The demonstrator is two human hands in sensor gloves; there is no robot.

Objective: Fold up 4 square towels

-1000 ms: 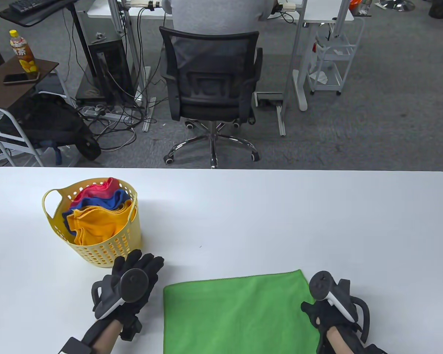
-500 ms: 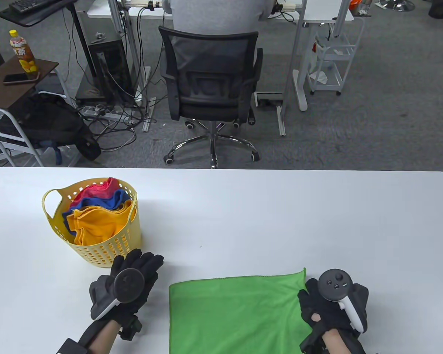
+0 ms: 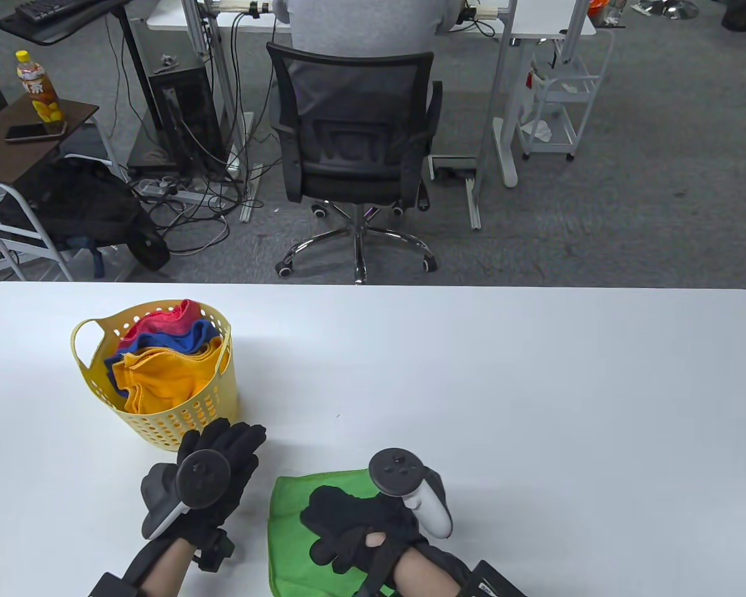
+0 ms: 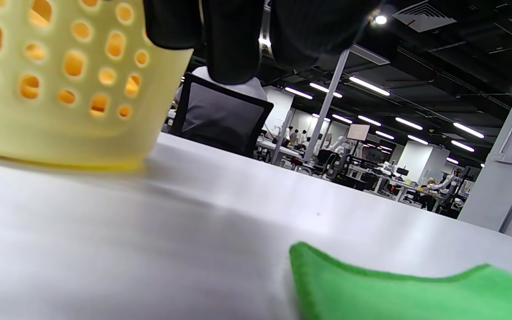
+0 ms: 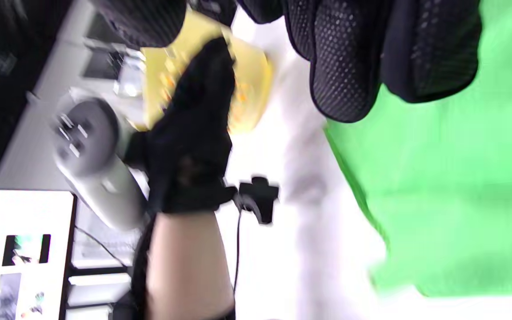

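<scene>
A green towel (image 3: pixel 286 516) lies at the table's near edge, doubled over into a narrow shape. My right hand (image 3: pixel 323 522) sits on top of it, reaching left, its curled fingers (image 5: pixel 349 58) holding the folded-over layer. My left hand (image 3: pixel 221 457) rests flat on the table with straight fingers, left of the towel and just in front of a yellow basket (image 3: pixel 87 329). Orange (image 3: pixel 161 379), blue (image 3: pixel 183 339) and red (image 3: pixel 168 314) towels lie crumpled in the basket. The left wrist view shows the towel's corner (image 4: pixel 394 293) and the basket wall (image 4: pixel 60 89).
The white table (image 3: pixel 472 373) stretches bare to the right and far side. Behind it stands an office chair (image 3: pixel 354 143) with a seated person, beside desks, cables and a side table with a bottle (image 3: pixel 37 93).
My right hand gripped the towel's right edge and carried it leftwards over the towel, halving its width. My left hand drew slightly left and back.
</scene>
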